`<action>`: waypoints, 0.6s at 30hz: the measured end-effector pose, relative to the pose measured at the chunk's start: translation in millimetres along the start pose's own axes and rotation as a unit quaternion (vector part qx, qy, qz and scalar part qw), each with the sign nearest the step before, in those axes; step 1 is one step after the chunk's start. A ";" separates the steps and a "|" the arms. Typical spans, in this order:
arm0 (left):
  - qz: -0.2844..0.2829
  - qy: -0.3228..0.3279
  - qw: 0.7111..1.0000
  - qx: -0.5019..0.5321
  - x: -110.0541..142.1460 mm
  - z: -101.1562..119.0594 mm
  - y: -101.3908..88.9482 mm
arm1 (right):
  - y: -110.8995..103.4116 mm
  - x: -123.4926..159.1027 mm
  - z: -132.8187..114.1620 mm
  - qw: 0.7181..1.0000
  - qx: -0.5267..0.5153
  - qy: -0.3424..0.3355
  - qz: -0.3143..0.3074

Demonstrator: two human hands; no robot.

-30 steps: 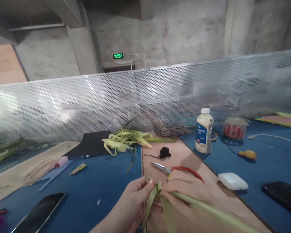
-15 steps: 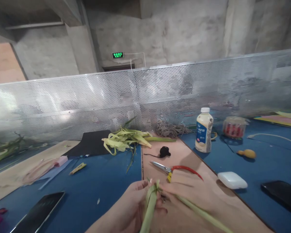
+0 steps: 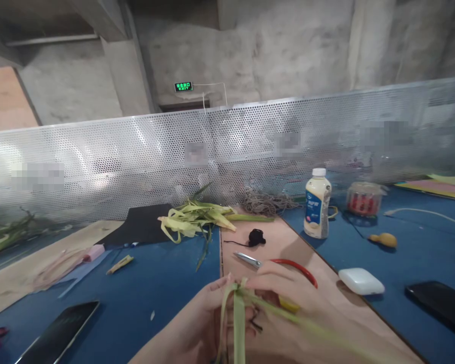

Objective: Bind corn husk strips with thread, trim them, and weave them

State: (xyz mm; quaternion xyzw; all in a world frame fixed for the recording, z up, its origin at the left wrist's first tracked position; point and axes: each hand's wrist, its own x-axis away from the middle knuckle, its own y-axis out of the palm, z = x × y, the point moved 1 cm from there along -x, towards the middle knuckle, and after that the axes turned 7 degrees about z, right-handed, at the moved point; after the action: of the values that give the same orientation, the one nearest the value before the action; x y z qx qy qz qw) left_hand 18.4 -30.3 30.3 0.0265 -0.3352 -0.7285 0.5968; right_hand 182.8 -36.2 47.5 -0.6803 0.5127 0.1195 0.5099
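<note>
Pale green corn husk strips (image 3: 239, 323) meet in a folded knot between my two hands, low in the middle of the view. My left hand (image 3: 208, 311) is closed around the folded part, its thumb at the top. At the knot's other side my right hand (image 3: 288, 293) pinches the husk, and one long strip runs blurred from there to the lower right. A short dark thread hangs below the fingers. Just beyond my right hand lie red-handled scissors (image 3: 246, 259), partly covered by it. Something yellow shows under the right fingers.
Corn husks (image 3: 197, 217) and a bundle of grey cord (image 3: 267, 202) lie by the perforated metal screen. A black thread ball (image 3: 257, 237) is on the pink board. To the right stand a bottle (image 3: 317, 205), a white case (image 3: 361, 281) and a phone (image 3: 440, 308); another phone (image 3: 60, 331) lies left.
My right hand has shifted slightly and now covers more of the scissors. The front husk strip has turned more upright, and the long strip at right has swung upward, blurred.
</note>
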 end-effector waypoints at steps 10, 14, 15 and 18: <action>-0.084 0.026 0.995 -0.057 -8.0 -6.5 -1.5 | -1.6 7.0 2.7 0.962 -0.128 0.239 0.040; -0.097 0.006 0.994 -0.050 -7.9 -10.4 -4.0 | 1.5 -1.9 -3.1 0.948 -0.119 0.290 0.047; -0.080 -0.005 0.996 -0.044 -7.5 -10.4 -4.9 | 2.7 -3.5 -2.9 0.950 -0.116 0.288 0.046; -0.018 -0.031 0.999 -0.020 -5.1 -7.2 -5.9 | 7.9 -2.1 4.0 0.957 -0.093 0.265 0.076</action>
State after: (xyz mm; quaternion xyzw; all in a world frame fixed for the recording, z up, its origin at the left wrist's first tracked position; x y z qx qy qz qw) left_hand 18.0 -28.7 19.9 -0.0018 -0.3380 -0.7464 0.5732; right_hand 176.9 -31.4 42.6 -0.6912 0.6661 0.0205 0.2794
